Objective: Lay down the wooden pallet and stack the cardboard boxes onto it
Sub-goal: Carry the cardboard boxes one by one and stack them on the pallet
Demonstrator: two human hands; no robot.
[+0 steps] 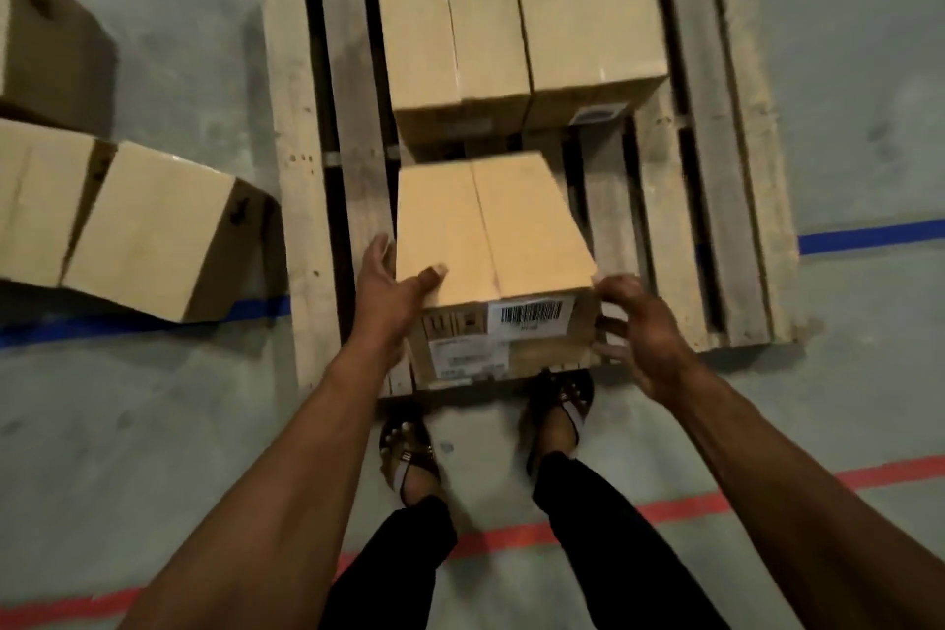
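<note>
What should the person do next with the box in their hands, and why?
Probably slide the box forward until it meets the two boxes further back on the pallet. It sits at the near edge, with bare slats between it and them. The left hand grips its left corner and the right hand is at its right edge, well placed to push.

One pallet (301, 118) and six boxes: on the pallet three boxes (450, 26) (588, 15) (491, 230), left of it on the floor three boxes (41, 41) (30, 200) (148, 230).
</note>
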